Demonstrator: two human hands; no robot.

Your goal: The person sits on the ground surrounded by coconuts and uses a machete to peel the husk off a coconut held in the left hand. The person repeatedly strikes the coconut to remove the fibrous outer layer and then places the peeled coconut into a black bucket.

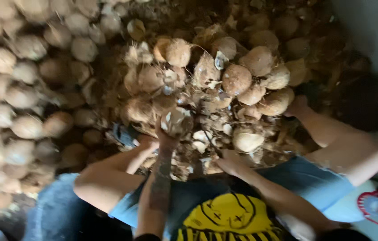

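Already we have a scatter of broken shell pieces [200, 138] and torn husk fibre on the floor between our knees, so some coconuts look opened; judging by the big heap of husked coconuts [238, 78] ahead and the wider spread of them at our left, most of the work seems left to do. Our left hand [164, 138] is raised with a coconut [176, 120] on top of it, fingers curled around its lower side, the nut standing above the palm and partly stripped, pale patches showing on its brown skin. Our right hand [227, 163] sits lower, near the shell pieces, well below the held nut; the picture is blurred and we cannot tell whether its fingers grip anything. A red-rimmed basket [376, 209] lies at our far right.
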